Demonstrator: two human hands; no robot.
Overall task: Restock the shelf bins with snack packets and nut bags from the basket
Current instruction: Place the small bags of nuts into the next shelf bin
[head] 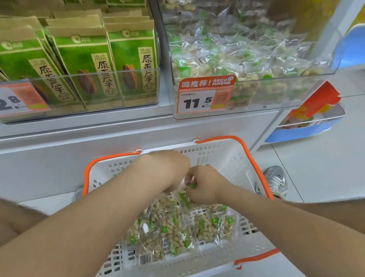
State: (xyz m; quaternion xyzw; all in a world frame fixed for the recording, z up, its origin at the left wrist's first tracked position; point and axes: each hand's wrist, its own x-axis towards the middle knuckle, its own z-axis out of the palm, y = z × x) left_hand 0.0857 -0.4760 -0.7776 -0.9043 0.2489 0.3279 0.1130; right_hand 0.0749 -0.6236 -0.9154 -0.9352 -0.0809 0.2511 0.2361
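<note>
Inside the basket (251, 158) the right hand (205, 186) pinches nut bags (180, 233) — the left hand (169, 169) hides its grip. I'd gather a firm bunch before lifting to the bin (268, 106) above.

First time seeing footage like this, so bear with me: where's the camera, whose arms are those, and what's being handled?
No machine here: a person wears one wide-angle camera on the head, looking down at their own bare arms. Both hands reach into a white plastic basket with an orange rim, part-filled with small clear nut packets with green marks. The right hand pinches one packet; the left hand is right beside it, its fingers hidden. Above, a clear shelf bin holds similar packets, next to green paper seed bags.
</note>
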